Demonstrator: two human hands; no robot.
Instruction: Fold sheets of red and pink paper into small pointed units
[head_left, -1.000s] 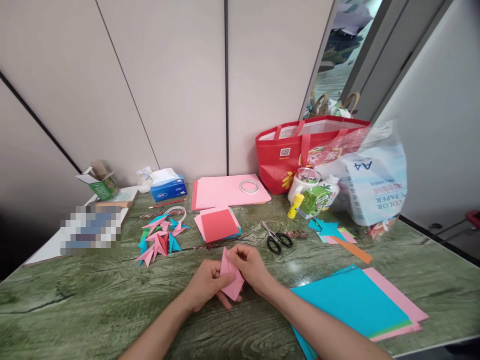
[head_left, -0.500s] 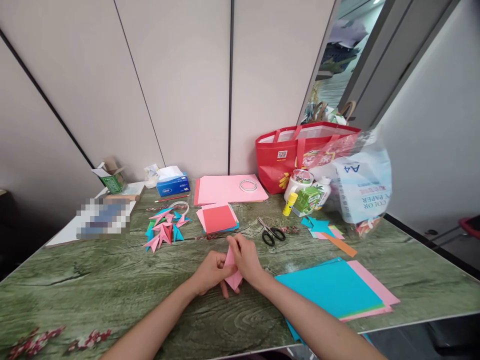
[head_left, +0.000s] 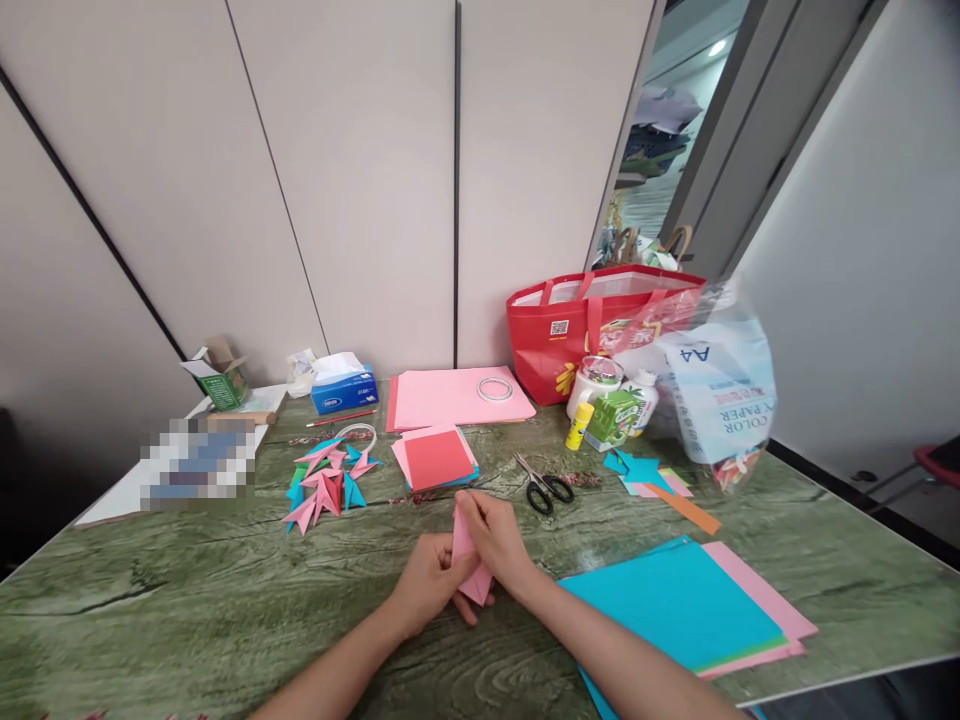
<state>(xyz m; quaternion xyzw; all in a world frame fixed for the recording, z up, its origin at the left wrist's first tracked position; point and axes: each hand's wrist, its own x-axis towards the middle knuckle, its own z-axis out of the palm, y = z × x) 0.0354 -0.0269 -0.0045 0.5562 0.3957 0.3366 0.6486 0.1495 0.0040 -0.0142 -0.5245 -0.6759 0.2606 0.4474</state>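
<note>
Green tabletop (head_left: 225, 600) beneath, both hands (head_left: 426, 583) (head_left: 496, 540) pinch folded pink paper (head_left: 478, 585) between them.

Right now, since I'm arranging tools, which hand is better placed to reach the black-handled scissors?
Probably the right hand: it is nearer the black-handled scissors, which lie beyond it to its right. The left hand is farther off; both hold folded pink paper.

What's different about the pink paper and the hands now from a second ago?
The right fingers have moved up to the top tip of the pink paper, and less pink shows. The left fingers still pinch it lower down. Nothing was picked up or let go. The scissors, glue stick and folded paper pieces stayed put; the camera's view just shifted.
</note>
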